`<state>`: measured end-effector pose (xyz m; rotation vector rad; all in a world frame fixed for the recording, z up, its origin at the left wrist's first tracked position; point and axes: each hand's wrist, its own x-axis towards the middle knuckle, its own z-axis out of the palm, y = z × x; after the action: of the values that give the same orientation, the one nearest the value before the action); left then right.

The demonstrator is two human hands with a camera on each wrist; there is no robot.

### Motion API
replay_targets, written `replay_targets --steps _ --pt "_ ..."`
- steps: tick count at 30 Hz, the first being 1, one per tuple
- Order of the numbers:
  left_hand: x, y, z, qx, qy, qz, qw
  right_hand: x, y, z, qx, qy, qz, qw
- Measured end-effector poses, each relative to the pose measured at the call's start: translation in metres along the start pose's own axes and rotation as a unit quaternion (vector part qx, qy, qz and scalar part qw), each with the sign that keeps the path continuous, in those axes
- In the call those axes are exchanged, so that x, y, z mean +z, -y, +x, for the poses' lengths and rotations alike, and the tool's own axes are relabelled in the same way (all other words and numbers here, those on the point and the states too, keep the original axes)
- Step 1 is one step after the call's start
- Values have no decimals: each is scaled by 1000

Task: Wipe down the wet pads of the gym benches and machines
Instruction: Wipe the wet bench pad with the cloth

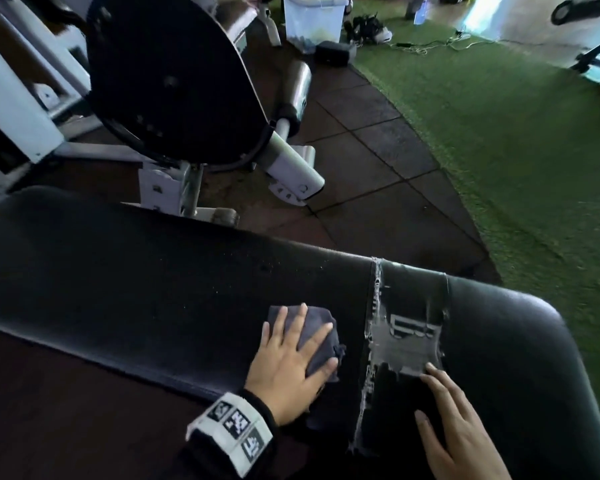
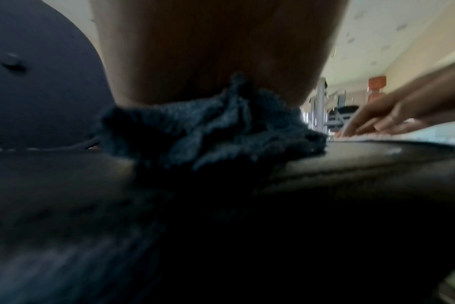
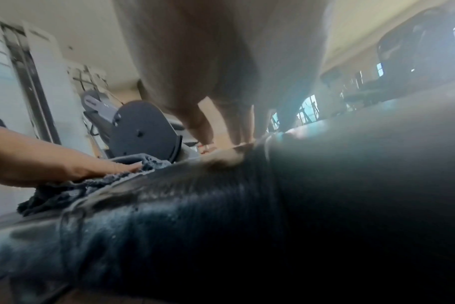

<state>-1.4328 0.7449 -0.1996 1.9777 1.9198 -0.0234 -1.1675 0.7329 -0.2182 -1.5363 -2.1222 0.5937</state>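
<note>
The long black vinyl bench pad (image 1: 153,289), the surface here, runs left to right across the head view, its far edge bordering dark rubber floor tiles (image 1: 361,161) and its left stretch bare. The left hand (image 1: 291,365), fingers (image 1: 317,337) straight and spread, presses a crumpled dark grey cloth (image 1: 317,327) flat near the near edge. Just right lies a cracked, peeling grey patch (image 1: 402,344). The right hand (image 1: 461,431) rests open beside it, near the rounded right end.
</note>
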Motion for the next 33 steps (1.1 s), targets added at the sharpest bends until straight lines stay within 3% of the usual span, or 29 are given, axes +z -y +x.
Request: replay_targets --steps 2,5,7,13,16,20,23,27,29,33 --pt "0 0 -1 -16 2 35 999 -5 11 15 61 0 -56 997" --pt "1 2 -6 -41 -16 16 999 -15 31 36 192 128 -104 967" --pt "-2 2 -12 -61 -27 2 998 -21 40 40 225 159 -90 957" --pt "-9 24 -11 -158 -40 -81 983 -28 45 47 243 240 -119 932" --pt "-19 40 -4 -225 -70 -134 963 -25 42 50 249 272 -120 922" --pt "-38 77 20 -273 -62 -144 949 -19 40 55 258 256 -146 920" --pt "-58 102 53 -292 -28 -134 947 -12 37 55 269 225 -84 933" --pt "-76 105 100 -271 0 -105 957 -8 34 55 260 178 -73 946" --pt "-76 96 122 -246 18 -93 965 -6 31 55 260 193 -85 942" --pt "-67 59 144 -121 33 -34 992 -2 24 51 257 176 -100 945"
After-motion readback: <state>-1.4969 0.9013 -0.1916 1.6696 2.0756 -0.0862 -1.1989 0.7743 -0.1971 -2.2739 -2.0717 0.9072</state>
